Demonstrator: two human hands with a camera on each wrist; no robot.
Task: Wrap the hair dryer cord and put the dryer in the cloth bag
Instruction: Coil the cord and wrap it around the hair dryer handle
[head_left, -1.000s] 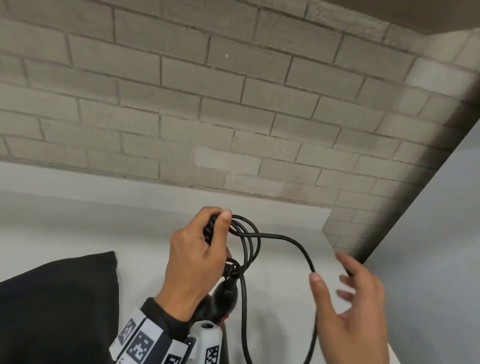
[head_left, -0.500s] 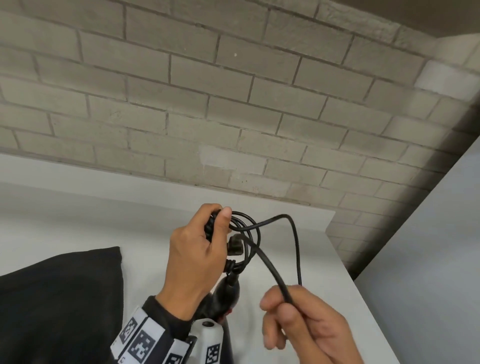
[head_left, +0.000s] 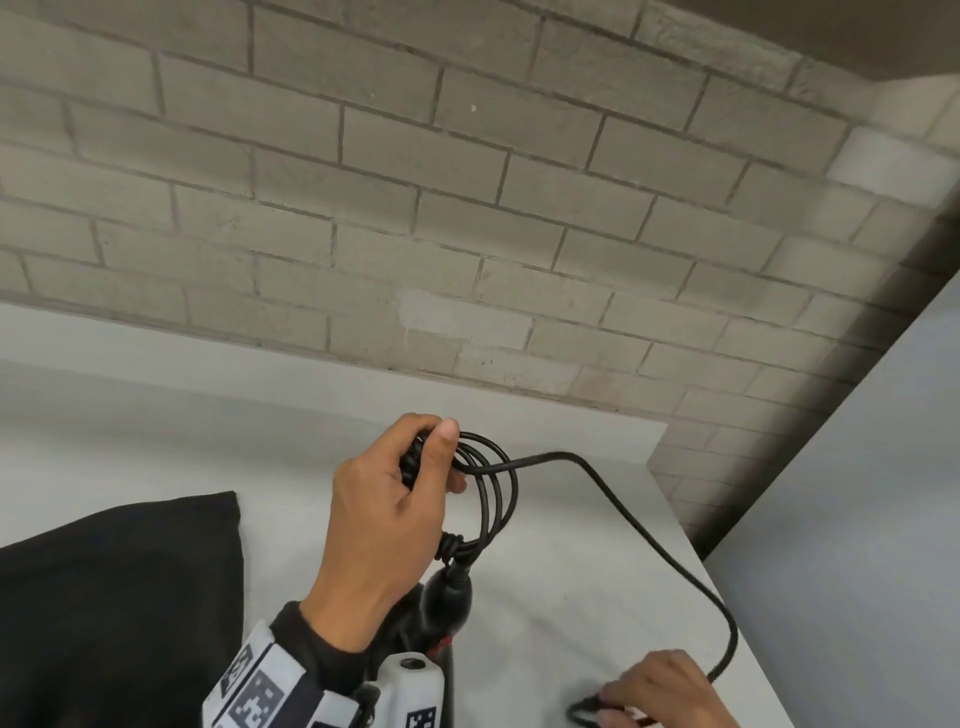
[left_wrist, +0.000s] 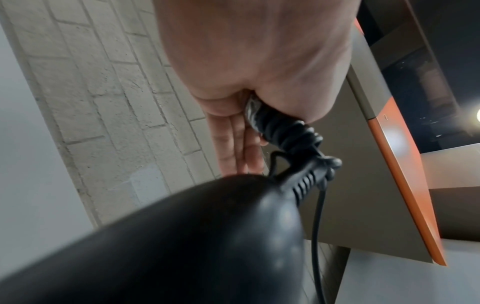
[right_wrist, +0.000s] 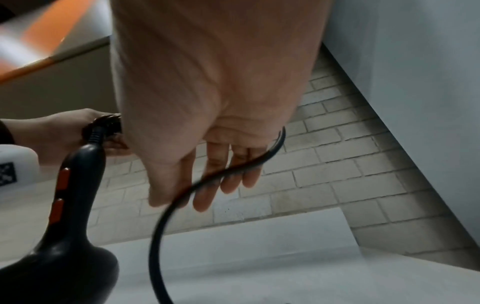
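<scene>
My left hand (head_left: 441, 460) grips several wound loops of the black cord (head_left: 496, 499) above the white table. The black hair dryer (head_left: 450, 592) hangs below that hand by its handle; its orange buttons show in the right wrist view (right_wrist: 62, 179). In the left wrist view the left hand (left_wrist: 241, 144) clasps the wound cord (left_wrist: 285, 133) just above the dryer body (left_wrist: 182, 236). A free length of cord (head_left: 670, 556) runs right and down to my right hand (head_left: 631, 699) at the bottom edge. There the cord (right_wrist: 233, 167) lies across the right hand's straight fingers (right_wrist: 226, 181). The black cloth bag (head_left: 119, 597) lies at the left.
The white table (head_left: 561, 551) ends against a grey brick wall (head_left: 467, 234) at the back. A grey panel (head_left: 857, 519) stands along the table's right edge. An orange-edged board (left_wrist: 405, 185) hangs overhead in the left wrist view.
My right hand has slid down along the cord toward the near table edge and eased its grip. One more loop has joined the coil in the left hand, which stayed in place.
</scene>
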